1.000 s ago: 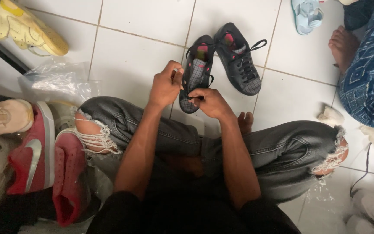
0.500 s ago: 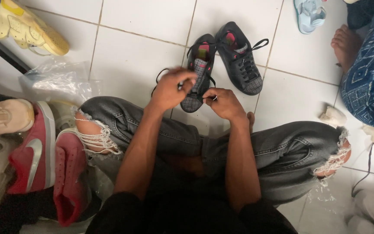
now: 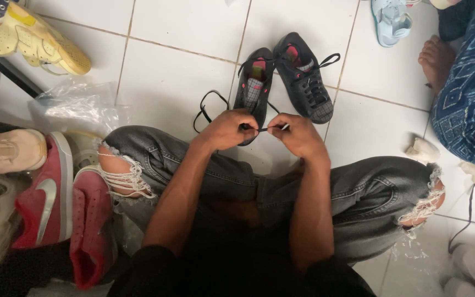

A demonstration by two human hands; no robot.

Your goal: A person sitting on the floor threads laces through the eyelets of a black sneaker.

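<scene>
Forearms run out from the body over the crossed legs in torn grey jeans (image 3: 353, 192), and both hands meet low over the white tiled floor (image 3: 182, 27). The left hand (image 3: 227, 129) is curled into a loose fist, knuckles up, clamped on a black shoelace (image 3: 207, 107); a slack loop of the lace lies on the tile to the left of that hand. The right hand (image 3: 299, 135) is closed too, thumb and fingers pinching the same lace, whose short stretch is drawn straight between the two hands. They sit near each other, not touching.

Just past the hands lies a dark shoe (image 3: 255, 82) with a checked tongue and pink lining, its toe end hidden behind the left hand. Beside it, touching, lies its mate (image 3: 306, 82), laced. Red shoes (image 3: 45, 198) lie by the left knee, a yellow shoe (image 3: 34, 38) further off, and a clear plastic bag (image 3: 75, 104) between.
</scene>
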